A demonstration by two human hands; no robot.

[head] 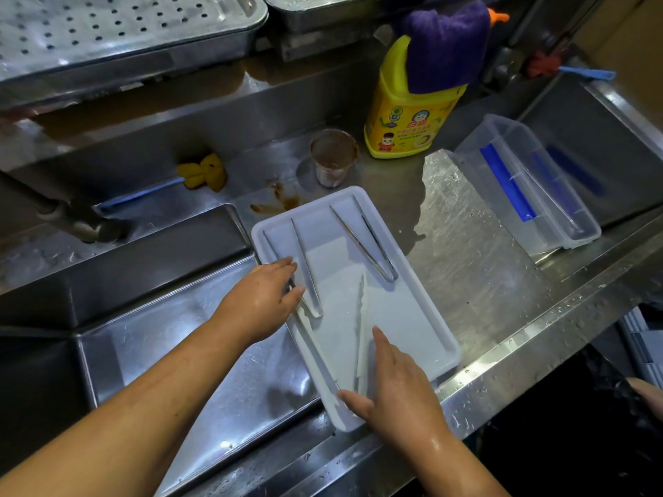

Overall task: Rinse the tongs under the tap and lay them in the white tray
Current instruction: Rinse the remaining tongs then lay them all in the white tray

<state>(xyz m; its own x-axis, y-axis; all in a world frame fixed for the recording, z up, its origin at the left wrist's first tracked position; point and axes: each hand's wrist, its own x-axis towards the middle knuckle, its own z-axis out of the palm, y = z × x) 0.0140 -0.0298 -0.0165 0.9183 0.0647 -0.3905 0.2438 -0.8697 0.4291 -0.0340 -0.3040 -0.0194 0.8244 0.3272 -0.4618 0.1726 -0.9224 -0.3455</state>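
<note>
A white tray (423, 328) lies on the steel counter beside the sink. Three pairs of steel tongs rest in it. The left tongs (308, 274) have one arm running under my left hand (262, 303), whose thumb and fingers pinch that arm. The far tongs (366, 242) lie untouched near the tray's far end. The near tongs (360, 317) lie lengthwise, their hinge end between the spread thumb and forefinger of my right hand (394, 389), which rests on the tray's near end. The tap pipe (53, 209) stands at the far left.
The sink basin (161, 317) lies left of the tray. Behind the tray stand a dirty cup (332, 159), a yellow detergent bottle (405, 113) with a purple cloth on it, and a yellow sponge brush (204, 172). A clear plastic box (527, 184) sits at the right.
</note>
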